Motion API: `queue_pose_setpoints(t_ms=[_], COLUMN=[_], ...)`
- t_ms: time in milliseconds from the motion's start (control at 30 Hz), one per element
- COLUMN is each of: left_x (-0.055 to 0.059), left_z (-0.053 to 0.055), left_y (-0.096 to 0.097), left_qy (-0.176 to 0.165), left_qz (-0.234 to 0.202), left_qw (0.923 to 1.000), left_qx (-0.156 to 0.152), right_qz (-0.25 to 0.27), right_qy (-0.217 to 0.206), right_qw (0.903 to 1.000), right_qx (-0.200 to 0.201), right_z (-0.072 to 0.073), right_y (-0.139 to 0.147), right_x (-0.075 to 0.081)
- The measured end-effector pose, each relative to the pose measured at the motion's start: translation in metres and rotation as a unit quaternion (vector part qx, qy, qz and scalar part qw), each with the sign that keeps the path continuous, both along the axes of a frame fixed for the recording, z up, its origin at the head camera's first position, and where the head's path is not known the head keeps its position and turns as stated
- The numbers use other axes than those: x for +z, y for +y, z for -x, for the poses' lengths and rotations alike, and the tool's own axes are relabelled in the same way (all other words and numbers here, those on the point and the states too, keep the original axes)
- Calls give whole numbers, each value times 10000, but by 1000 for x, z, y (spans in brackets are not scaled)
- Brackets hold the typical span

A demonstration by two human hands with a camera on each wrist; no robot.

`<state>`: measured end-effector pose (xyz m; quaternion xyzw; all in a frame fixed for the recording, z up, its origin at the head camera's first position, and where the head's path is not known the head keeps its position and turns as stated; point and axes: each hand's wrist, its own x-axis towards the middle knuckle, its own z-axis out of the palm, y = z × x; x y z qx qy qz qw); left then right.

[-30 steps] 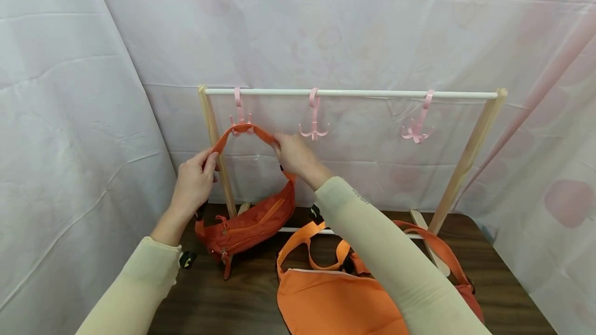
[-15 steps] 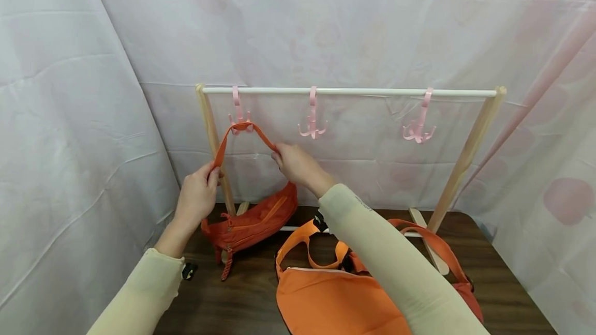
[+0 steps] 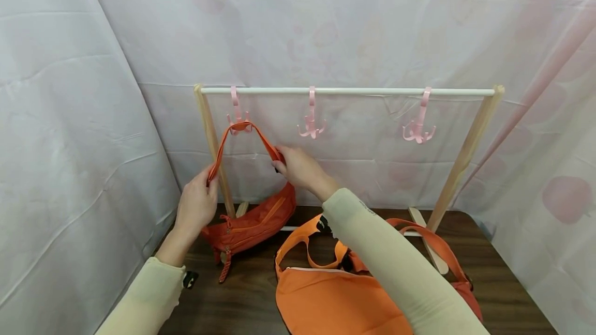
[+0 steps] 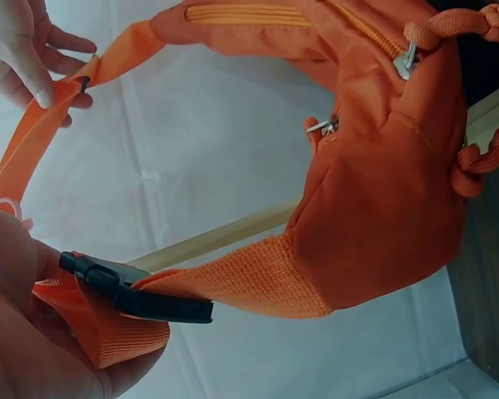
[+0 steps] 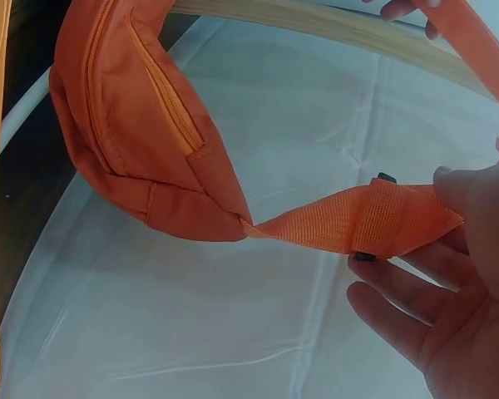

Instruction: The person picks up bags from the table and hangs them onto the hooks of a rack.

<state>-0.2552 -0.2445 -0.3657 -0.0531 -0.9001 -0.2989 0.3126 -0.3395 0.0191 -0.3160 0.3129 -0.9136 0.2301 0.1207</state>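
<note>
A dark orange waist bag [image 3: 261,226] hangs tilted above the table at the left, its right end higher. Its orange strap [image 3: 262,138] arches over the prongs of the leftmost pink hook [image 3: 236,102]. My left hand [image 3: 197,201] pinches the strap's left side; in the left wrist view a black buckle [image 4: 173,304] sits beside those fingers. On the other side, my right hand [image 3: 302,168] holds the strap between thumb and fingers, close to a black slider [image 5: 365,257]. Braided zipper pulls [image 3: 225,267] dangle from the bag's left end.
Two more pink hooks [image 3: 311,120] [image 3: 420,123] hang from the white rail [image 3: 368,91] of a wooden-legged rack [image 3: 467,156]. A bright orange bag [image 3: 337,301] lies on the dark wooden table [image 3: 223,309], with a red-orange bag [image 3: 467,296] partly behind my right sleeve.
Both hands have slid lower along the strap, which now forms a taller, narrower arch over the hook. The bag's left end has shifted slightly right.
</note>
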Motion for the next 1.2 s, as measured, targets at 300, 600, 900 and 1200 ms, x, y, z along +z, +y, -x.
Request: queue_pose_setpoints(t_ms=[300,600,900,1200], left_x=[-9,-15,-15,-16], left_z=[-2,-2,-7,-10], left_y=[0,-1,1,2], left_qy=[-75,-53,28,446], left_qz=[-57,-93,-55,-97], left_qw=[9999,9999,10000,9989], left_qx=[-49,-122,-71,54], right_qz=[-7,-4,-68,98], right_qy=[-129,-153,-212,-91], right_qw=[9999,9999,9997,9999], right_qx=[-49,-2,-77,-66], right_z=[-3,-3,-4,-5], right_y=[1,5,14,28], right_x=[-5,-9,-13,-22])
